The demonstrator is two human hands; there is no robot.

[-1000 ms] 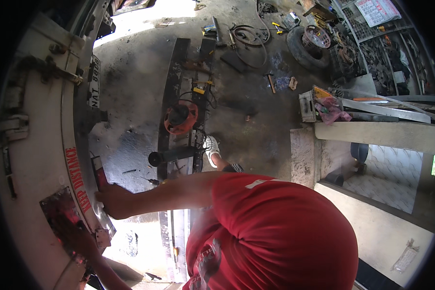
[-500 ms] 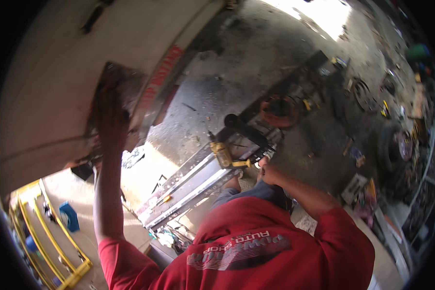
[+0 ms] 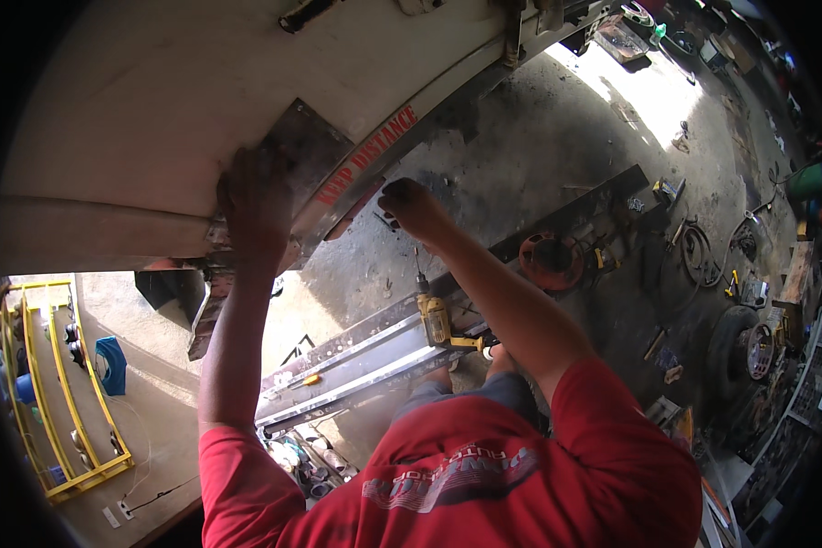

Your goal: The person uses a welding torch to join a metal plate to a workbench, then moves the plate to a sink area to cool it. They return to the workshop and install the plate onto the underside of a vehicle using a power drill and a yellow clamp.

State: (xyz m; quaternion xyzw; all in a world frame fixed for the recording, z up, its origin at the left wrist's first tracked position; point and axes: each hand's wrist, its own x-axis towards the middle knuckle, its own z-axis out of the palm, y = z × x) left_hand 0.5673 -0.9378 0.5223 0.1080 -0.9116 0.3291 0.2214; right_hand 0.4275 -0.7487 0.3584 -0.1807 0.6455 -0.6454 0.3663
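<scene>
A dark square metal plate (image 3: 307, 144) lies against the pale vehicle panel (image 3: 155, 119) at upper left, next to red lettering on the panel's rim. My left hand (image 3: 258, 196) is at the plate's lower left part, holding it to the panel; its fingers are in shadow. My right hand (image 3: 413, 210) is raised just off the rim's outer side, with fingers curled. Whatever sits in them, if anything, is too dark to name. Below my right forearm, a yellow drill (image 3: 436, 320) with a long bit rests by the metal channel pieces.
Rusty, torn metal (image 3: 212, 310) hangs from the panel's lower edge near my left forearm. A yellow frame (image 3: 82, 393) and a blue item (image 3: 110, 365) are at lower left. A reddish round part (image 3: 552, 260), a long dark beam (image 3: 603, 201) and a wheel (image 3: 747, 342) lie on the right.
My right hand has risen from beside the drill to the panel's rim. A dark cylindrical tool near that hand before no longer shows. My left hand stays at the plate; the view has shifted.
</scene>
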